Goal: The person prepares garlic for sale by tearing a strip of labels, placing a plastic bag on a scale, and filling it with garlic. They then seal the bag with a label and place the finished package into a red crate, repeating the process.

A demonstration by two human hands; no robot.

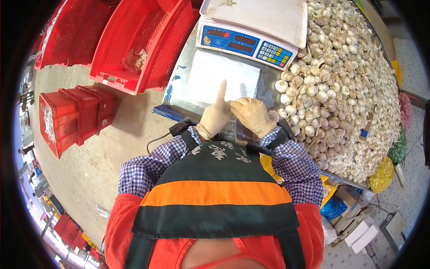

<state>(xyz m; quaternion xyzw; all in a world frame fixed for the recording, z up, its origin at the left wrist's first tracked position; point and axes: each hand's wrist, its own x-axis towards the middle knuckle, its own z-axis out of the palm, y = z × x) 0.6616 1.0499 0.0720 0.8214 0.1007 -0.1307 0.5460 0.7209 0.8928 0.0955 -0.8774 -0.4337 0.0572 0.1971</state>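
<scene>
My left hand [215, 117] wears a pale rubber glove, with its index finger stretched out over the white sheet [208, 76] on the metal table [181, 92]. Its other fingers are mostly hidden or folded. Beside it, my gloved right hand [251, 114] is closed, fingertips pinched together against the thumb side of the left hand. Whatever the pinch holds, perhaps a bit of glove, is too small to make out. Beyond the sheet stands a white weighing scale [248, 42] with a red digit lit. A large heap of garlic bulbs [331, 89] lies right of my right hand.
Red perforated crates [156, 58] stand at the left of the table, one with a crumpled glove [135, 59] inside. More red crates [85, 112] sit on the floor. A yellow net bag [382, 175] and a green net bag [397, 148] lie beyond the garlic at right.
</scene>
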